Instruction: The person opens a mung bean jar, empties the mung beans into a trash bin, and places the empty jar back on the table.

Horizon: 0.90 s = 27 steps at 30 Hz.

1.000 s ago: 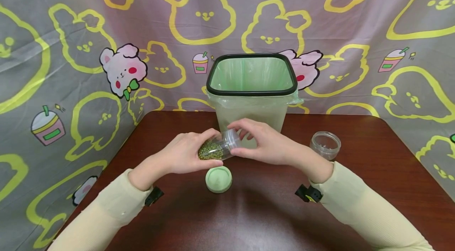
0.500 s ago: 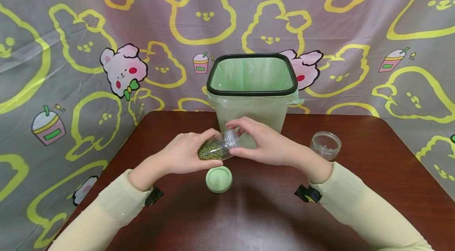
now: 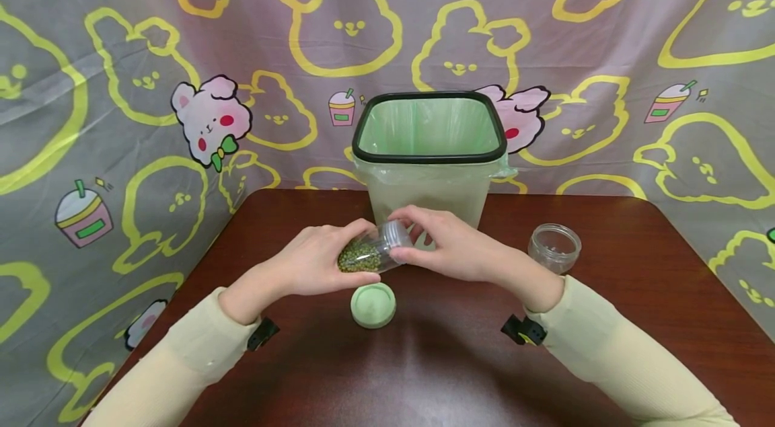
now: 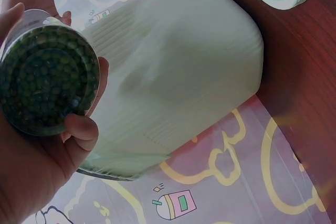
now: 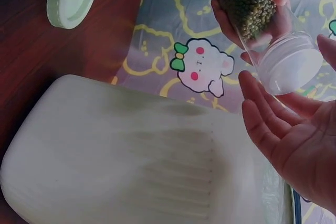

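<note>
My left hand (image 3: 321, 259) grips a clear jar (image 3: 379, 247) partly filled with small green beans (image 3: 360, 256). The jar is tilted on its side, its neck pointing right, with the beans gathered toward its base. My right hand (image 3: 454, 243) holds the ridged neck between thumb and fingertips. In the right wrist view the jar's mouth end shows a whitish round face (image 5: 296, 69). A pale green round lid (image 3: 373, 306) lies on the table just below the jar. The left wrist view looks onto the jar's base (image 4: 50, 80), with fingers curled round it.
Behind the hands stands a pale bin (image 3: 430, 188) with a black rim and a green liner. An open clear jar (image 3: 554, 249) is on the right of the brown table (image 3: 303, 360). A patterned cloth (image 3: 266, 23) hangs behind and at the sides.
My right hand's fingers have shifted slightly at the jar's neck, first up and then back down. The left hand and the tilted jar stay almost still.
</note>
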Motion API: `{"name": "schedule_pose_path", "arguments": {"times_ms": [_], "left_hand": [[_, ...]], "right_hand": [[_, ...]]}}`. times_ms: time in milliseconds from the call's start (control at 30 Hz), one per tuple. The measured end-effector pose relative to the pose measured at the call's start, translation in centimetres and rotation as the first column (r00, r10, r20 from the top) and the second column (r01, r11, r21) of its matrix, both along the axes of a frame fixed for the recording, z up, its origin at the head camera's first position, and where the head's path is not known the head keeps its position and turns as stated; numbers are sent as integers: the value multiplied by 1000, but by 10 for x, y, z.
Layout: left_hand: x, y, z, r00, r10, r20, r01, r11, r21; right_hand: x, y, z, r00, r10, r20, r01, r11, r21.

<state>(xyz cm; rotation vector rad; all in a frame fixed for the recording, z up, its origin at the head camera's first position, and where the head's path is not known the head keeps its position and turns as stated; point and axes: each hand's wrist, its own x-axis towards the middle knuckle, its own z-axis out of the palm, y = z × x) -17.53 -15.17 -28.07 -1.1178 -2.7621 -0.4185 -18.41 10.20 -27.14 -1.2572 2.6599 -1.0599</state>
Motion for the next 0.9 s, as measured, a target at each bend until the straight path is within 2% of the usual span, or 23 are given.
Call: {"name": "schedule_pose_path", "arguments": {"times_ms": [500,900], "left_hand": [[0,-1,0,1000,9,2,-9,1000,-9],[0,-1,-1,1000,4,-4,-4,1000,-5]], "right_hand": [[-1,1,-2,993,64,-100,-67,998,-22],[0,1,1,1000,-10,-5,10,1000,-10]]}}
